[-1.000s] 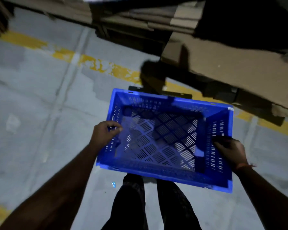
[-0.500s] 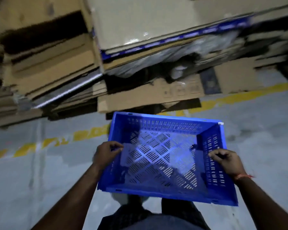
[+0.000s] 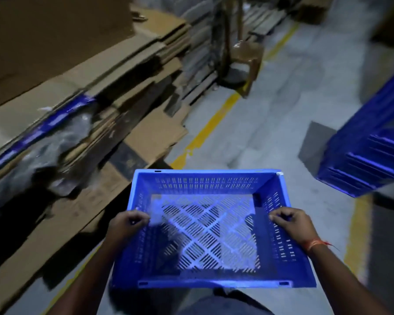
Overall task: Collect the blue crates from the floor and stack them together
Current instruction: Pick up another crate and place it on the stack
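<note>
Above a grey floor [image 3: 271,114], left hand [image 3: 125,226] and right hand [image 3: 292,225] grip a blue crate [image 3: 205,226] by its side rims, fingers curled over, near stacked crates [image 3: 371,142] at right.

Blue crate [image 3: 210,226] held level off the floor, open side up. Left hand [image 3: 125,225] grips its 9 o'clock rim, right hand [image 3: 292,222] its 3 o'clock rim. Stacked blue crates [image 3: 373,142] at 2 o'clock. Flattened cardboard [image 3: 82,105] at 10 o'clock, along a yellow floor line [image 3: 210,128].

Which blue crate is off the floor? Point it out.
The blue crate held at its side rims by the left hand and right hand. The stacked blue crates stand on the floor at right.
</note>
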Available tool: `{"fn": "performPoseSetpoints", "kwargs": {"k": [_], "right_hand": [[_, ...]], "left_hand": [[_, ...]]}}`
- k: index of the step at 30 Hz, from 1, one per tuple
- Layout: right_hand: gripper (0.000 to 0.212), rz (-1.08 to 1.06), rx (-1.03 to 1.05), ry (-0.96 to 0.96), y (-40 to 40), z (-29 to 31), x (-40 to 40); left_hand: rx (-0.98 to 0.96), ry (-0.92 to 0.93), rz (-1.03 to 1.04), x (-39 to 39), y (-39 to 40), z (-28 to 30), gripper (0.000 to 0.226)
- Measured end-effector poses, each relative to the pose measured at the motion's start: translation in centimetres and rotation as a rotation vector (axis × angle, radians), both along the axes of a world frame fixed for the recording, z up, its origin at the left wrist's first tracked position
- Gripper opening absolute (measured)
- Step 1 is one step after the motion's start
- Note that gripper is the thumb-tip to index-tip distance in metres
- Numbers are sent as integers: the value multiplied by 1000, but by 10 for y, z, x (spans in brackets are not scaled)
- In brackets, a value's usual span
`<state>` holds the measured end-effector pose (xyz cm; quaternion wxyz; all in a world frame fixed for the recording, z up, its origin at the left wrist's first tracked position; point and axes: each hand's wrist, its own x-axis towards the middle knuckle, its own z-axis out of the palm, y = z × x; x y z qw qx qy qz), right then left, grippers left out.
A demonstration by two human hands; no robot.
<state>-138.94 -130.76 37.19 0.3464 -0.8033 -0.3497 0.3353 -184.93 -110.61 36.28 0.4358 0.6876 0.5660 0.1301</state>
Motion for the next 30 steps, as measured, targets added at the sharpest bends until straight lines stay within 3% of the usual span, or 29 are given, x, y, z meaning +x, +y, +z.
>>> {"fn": "performPoseSetpoints", "kwargs": {"k": [4,13,18,24,30], "right_hand": [[11,-107,8,-16,0,-1,92],[15,-282,-7,-38,44,-14,227],[23,-386,-7,-32,95,-19,287],[35,-496,20,-83,165,1,364],[21,-639,64,-87,229,21,451]], "left_hand": [[-83,-75,-90,111,47,10,30],[-50,-63,-331,294,186,10,31],[-23,-74,-414,406,281,9,15],[-5,-89,-569,536,396,33,26],[15,-123,-650,683,493,51,26]]}}
